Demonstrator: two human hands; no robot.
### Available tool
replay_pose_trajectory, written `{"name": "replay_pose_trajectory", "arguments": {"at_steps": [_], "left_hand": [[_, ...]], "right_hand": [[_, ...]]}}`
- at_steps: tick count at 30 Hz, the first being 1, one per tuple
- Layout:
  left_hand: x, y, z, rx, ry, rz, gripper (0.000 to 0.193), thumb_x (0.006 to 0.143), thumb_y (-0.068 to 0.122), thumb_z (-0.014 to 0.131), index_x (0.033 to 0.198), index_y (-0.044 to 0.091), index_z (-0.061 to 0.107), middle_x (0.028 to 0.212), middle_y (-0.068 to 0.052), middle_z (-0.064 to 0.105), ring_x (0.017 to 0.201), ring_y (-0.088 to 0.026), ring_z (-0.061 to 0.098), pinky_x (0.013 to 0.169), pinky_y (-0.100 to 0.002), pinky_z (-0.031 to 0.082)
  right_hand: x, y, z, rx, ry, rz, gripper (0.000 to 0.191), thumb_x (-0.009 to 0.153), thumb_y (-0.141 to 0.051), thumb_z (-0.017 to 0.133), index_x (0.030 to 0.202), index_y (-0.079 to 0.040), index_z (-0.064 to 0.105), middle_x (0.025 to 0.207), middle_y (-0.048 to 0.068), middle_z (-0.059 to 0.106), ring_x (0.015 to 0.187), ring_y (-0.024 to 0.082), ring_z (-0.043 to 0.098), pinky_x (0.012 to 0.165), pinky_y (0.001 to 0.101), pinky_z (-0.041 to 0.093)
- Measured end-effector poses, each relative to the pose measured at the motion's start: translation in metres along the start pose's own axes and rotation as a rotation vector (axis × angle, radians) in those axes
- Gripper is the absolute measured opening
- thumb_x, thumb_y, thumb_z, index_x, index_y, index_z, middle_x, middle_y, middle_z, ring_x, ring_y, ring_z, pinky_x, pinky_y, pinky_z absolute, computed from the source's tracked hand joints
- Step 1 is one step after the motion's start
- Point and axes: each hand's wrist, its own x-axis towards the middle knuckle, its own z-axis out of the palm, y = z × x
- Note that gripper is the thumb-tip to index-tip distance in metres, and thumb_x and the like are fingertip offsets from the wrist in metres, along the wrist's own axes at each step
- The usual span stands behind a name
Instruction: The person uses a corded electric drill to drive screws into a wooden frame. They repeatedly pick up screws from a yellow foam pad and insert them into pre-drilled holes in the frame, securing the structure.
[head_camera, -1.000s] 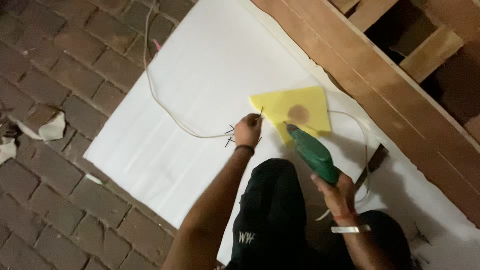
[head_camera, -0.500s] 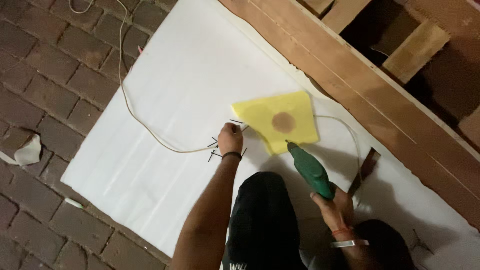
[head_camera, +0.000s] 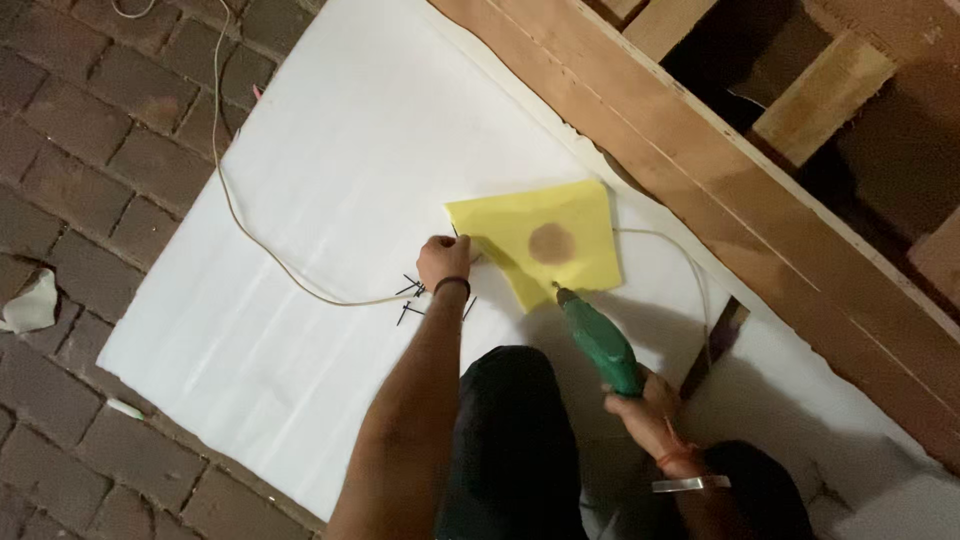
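A yellow piece (head_camera: 535, 242) with a round brown patch lies on a large white sheet (head_camera: 330, 180). My left hand (head_camera: 442, 262) rests at the yellow piece's left corner, fingers curled, beside several small dark screws (head_camera: 410, 300) scattered on the sheet. Whether it pinches a screw or the corner is unclear. My right hand (head_camera: 640, 400) grips a green power drill (head_camera: 597, 340), whose bit points at the lower edge of the yellow piece. A pale cord (head_camera: 250, 230) runs across the sheet toward my left hand.
Brick paving (head_camera: 90, 120) surrounds the sheet on the left. A long wooden beam (head_camera: 720, 190) and timber framing run diagonally along the right. A crumpled white scrap (head_camera: 30, 308) lies at the left edge. My dark-clad knee (head_camera: 510, 440) is below.
My left hand has shifted slightly toward the yellow piece's corner. The drill tip now sits closer to the piece's lower edge. The view has drifted a little.
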Motion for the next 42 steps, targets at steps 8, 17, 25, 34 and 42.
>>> {"name": "replay_pose_trajectory", "arguments": {"at_steps": [8,17,25,34,42], "left_hand": [[-0.050,0.010,0.017,-0.397,0.162,0.638,0.020,0.089,0.011,0.071,0.108,0.004,0.073,0.096,-0.010,0.077,0.084,-0.017,0.076,0.076,-0.033,0.063],[-0.031,0.005,-0.036,-0.977,0.423,0.157,0.012,0.102,0.007,0.056,0.110,0.005,0.065,0.091,-0.006,0.066,0.074,-0.012,0.059,0.065,-0.029,0.055],[-0.048,0.007,0.040,-0.195,-0.082,0.636,0.019,0.092,0.014,0.070,0.109,0.009,0.077,0.101,-0.015,0.077,0.092,-0.027,0.076,0.082,-0.035,0.059],[-0.041,0.003,0.071,-0.196,-0.136,0.498,0.023,0.086,0.015,0.073,0.109,0.014,0.077,0.096,-0.008,0.080,0.089,-0.021,0.078,0.081,-0.033,0.060],[-0.050,0.002,0.065,-0.244,0.104,0.219,0.017,0.092,0.013,0.070,0.105,0.012,0.079,0.100,-0.012,0.078,0.090,-0.025,0.077,0.085,-0.034,0.058]], "right_hand": [[0.002,0.001,-0.004,-0.022,-0.038,0.073,0.031,0.062,-0.015,0.073,0.091,-0.002,0.071,0.078,0.013,0.072,0.075,0.028,0.068,0.074,0.0437,0.052],[-0.008,-0.003,-0.023,0.859,-0.034,0.023,0.030,0.078,-0.008,0.069,0.106,0.003,0.071,0.095,0.015,0.072,0.068,0.023,0.064,0.062,0.0387,0.052],[-0.003,0.016,-0.032,0.998,-0.067,-0.007,0.032,0.082,-0.010,0.065,0.112,0.003,0.067,0.098,0.014,0.072,0.068,0.023,0.063,0.062,0.0394,0.053],[0.009,0.083,-0.027,1.003,-0.210,-0.057,0.034,0.082,-0.008,0.065,0.111,0.010,0.065,0.104,0.016,0.072,0.075,0.027,0.064,0.068,0.0436,0.054],[0.008,0.064,-0.017,1.073,-0.065,0.031,0.037,0.082,-0.013,0.061,0.115,0.004,0.064,0.106,0.014,0.071,0.075,0.025,0.063,0.068,0.0443,0.055]]}}
